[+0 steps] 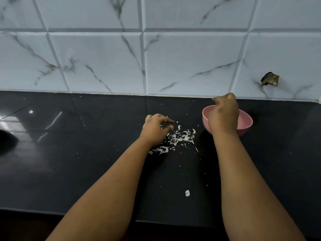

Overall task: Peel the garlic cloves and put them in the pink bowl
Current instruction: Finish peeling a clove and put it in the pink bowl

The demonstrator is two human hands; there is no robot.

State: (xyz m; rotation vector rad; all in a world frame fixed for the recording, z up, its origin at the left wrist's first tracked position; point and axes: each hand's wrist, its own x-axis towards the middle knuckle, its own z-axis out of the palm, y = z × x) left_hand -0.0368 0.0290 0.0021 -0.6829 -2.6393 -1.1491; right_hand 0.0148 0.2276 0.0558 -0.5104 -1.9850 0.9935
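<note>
The pink bowl (246,121) stands on the black counter at the right, near the tiled wall. My right hand (224,113) hovers over the bowl with its fingers curled down; whether it holds a clove is hidden. My left hand (156,127) is over the counter with loosely curled fingers, just left of a pile of garlic skins (180,137). No clove shows in its fingers. The inside of the bowl is mostly covered by my right hand.
A single pale scrap (187,193) lies alone nearer the counter's front edge (173,221). The marble-look tiled wall (156,63) rises behind the counter, with a dark metal fitting (270,78) at the right. A dark rounded shape (7,140) sits at the far left.
</note>
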